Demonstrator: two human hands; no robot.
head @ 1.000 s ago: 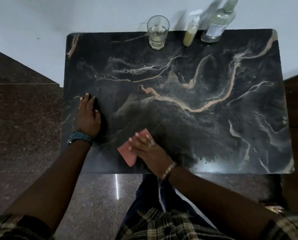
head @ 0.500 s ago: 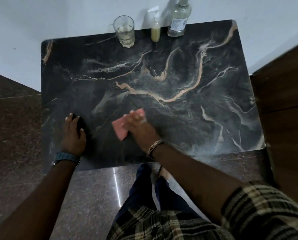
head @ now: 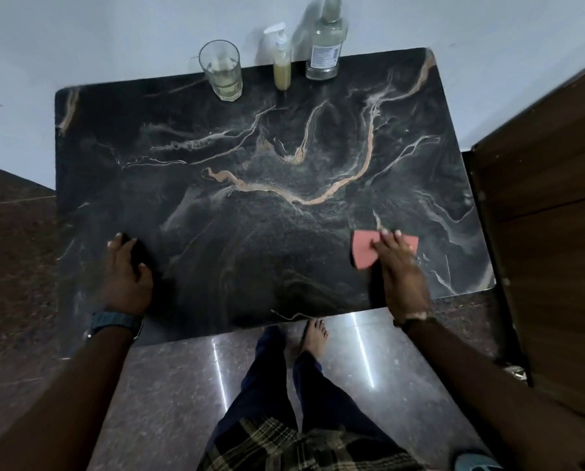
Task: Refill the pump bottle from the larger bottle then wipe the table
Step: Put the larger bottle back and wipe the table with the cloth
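Observation:
On the black marble table (head: 250,147), my right hand (head: 401,270) presses flat on a pink cloth (head: 364,251) near the front right corner. My left hand (head: 126,273) rests palm down near the front left edge, fingers together, holding nothing. At the back edge stand a small pump bottle (head: 282,68) with yellowish liquid and, to its right, the larger clear bottle (head: 325,45) with a white label. Both bottles are upright and far from my hands.
A drinking glass (head: 221,73) with a little liquid stands left of the pump bottle. A white wall runs behind the table. A brown wooden cabinet (head: 539,198) closes in the right side. My legs and a bare foot (head: 315,338) are on the polished floor below.
My right hand has slid the pink cloth from the front middle of the table to the front right. My left hand stays planted at the front left.

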